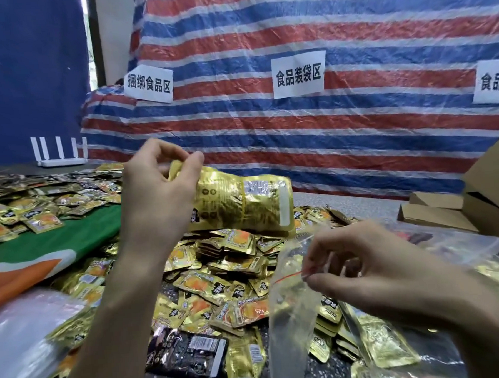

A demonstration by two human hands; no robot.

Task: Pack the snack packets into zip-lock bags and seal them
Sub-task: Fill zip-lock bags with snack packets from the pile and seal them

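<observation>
Gripping a stack of gold snack packets (243, 200) in the curled left hand (158, 190) above the loose pile (218, 280), pinched the mouth of a clear zip-lock bag (289, 311) with the right hand (361, 258), found it seemingly empty and unsealed, with nearly everything left to pack.

Paper sign (494, 81) (far right) edge-cropped

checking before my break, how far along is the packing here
Done: nothing plainly sealed in view. In hand: the left hand grips a stack of gold packets; the right hand pinches the mouth of a clear zip-lock bag, not yet filled. Left: fill, seal, then the heap of loose packets on the table.
</observation>
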